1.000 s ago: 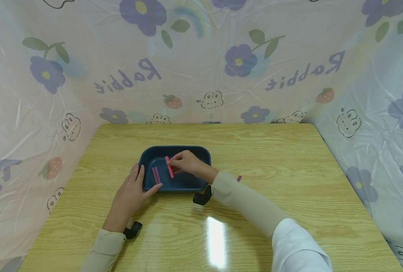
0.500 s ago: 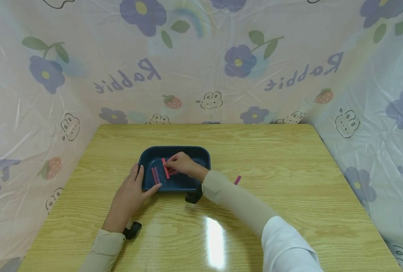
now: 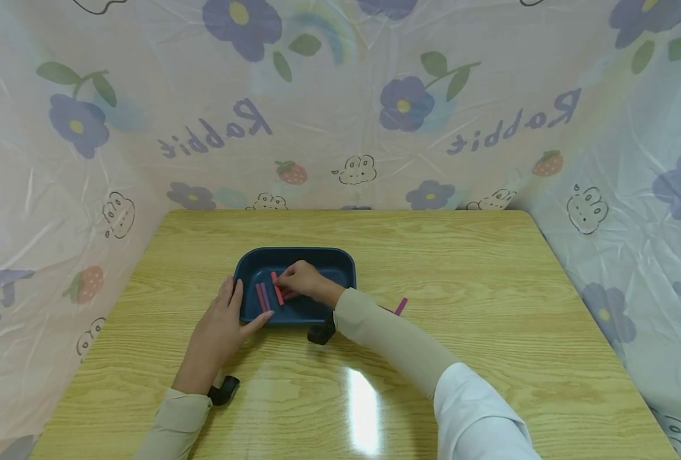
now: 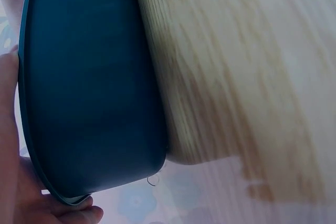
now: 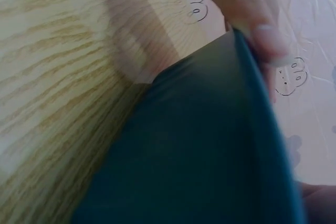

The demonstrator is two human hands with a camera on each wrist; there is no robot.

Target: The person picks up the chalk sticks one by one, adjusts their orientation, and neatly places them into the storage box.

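A dark blue rectangular tray (image 3: 303, 313) stands on the table, left of centre. My left hand (image 3: 218, 326) holds its front left corner, thumb over the front rim and fingers along the left side; fingertips show beyond the tray wall (image 4: 94, 87) in the left wrist view. Inside lie a dark pink stick (image 3: 261, 297) and a purple stick (image 3: 266, 295), side by side near the left end. To their right, my right hand (image 3: 305, 280) pinches a bright pink stick (image 3: 279, 294) low in the tray. In the right wrist view the tray's outer wall (image 5: 184, 140) hides that stick.
A magenta stick (image 3: 401, 306) lies on the wooden table (image 3: 467, 275) right of the tray. Another thin stick (image 3: 386, 309) beside it is partly hidden by my right sleeve (image 3: 386, 338). A patterned curtain (image 3: 329, 115) encloses the table's back and sides.
My right hand has moved left and slightly lower with the bright pink stick, closer to the two lying sticks. The sleeve now uncovers more of the sticks on the table. My left hand stays put.
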